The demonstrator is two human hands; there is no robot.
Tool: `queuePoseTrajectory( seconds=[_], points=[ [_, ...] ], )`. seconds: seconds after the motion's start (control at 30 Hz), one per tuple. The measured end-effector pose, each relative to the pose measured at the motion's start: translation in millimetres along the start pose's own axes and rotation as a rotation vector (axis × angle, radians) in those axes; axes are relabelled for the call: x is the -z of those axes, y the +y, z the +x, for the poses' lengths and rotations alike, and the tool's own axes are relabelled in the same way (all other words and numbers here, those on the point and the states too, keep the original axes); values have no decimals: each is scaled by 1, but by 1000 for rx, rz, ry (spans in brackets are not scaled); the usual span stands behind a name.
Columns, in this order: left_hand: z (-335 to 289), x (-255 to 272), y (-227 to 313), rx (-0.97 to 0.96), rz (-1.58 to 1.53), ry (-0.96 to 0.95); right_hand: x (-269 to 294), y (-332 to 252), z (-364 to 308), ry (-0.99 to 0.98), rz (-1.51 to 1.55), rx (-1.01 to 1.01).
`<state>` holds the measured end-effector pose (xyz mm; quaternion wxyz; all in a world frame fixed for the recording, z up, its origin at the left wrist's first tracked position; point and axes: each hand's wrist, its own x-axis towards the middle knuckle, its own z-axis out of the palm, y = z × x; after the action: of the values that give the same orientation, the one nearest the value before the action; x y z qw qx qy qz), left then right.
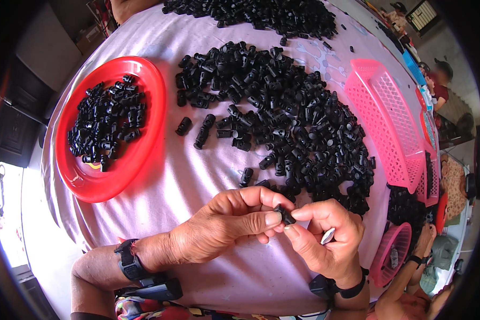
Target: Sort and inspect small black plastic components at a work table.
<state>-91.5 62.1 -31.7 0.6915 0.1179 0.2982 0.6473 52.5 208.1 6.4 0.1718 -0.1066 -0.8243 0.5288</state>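
Between my two hands, over the near part of the table, is a small black cord lock (285, 214). My left hand (234, 218) pinches it between thumb and fingertips. From the other side, the thumb and forefinger of my right hand (330, 234) close on the same piece. A small silvery, flat-ended tool (328, 236) sticks out from the curled fingers of my right hand; the rest of it is hidden. Just beyond my hands spreads a big heap of similar cord locks (304, 128). At the left, a red oval tray (153, 112) holds a smaller pile of them.
A pink-and-white cloth (197, 176) covers the table. Another black heap (256, 13) lies at the far edge. Pink perforated baskets (376, 117) stand on the right, with a round pink basket (376, 266) nearer me. A co-worker's hands (425, 237) are at the right; other people sit farther off.
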Motion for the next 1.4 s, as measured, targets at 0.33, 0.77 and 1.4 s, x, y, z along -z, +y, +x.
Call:
queuePoseTrajectory(
  seconds=[0.33, 0.77, 1.4],
  points=[
    [1, 0, -6, -36, 55, 47, -4, 2, 5, 22, -246, 283],
    [1, -5, -8, -28, 50, 71, -3, 11, -3, 49, -573, 558],
    [3, -6, -8, -13, 7, 46, -6, 8, 0, -41, -499, 49]
  ],
)
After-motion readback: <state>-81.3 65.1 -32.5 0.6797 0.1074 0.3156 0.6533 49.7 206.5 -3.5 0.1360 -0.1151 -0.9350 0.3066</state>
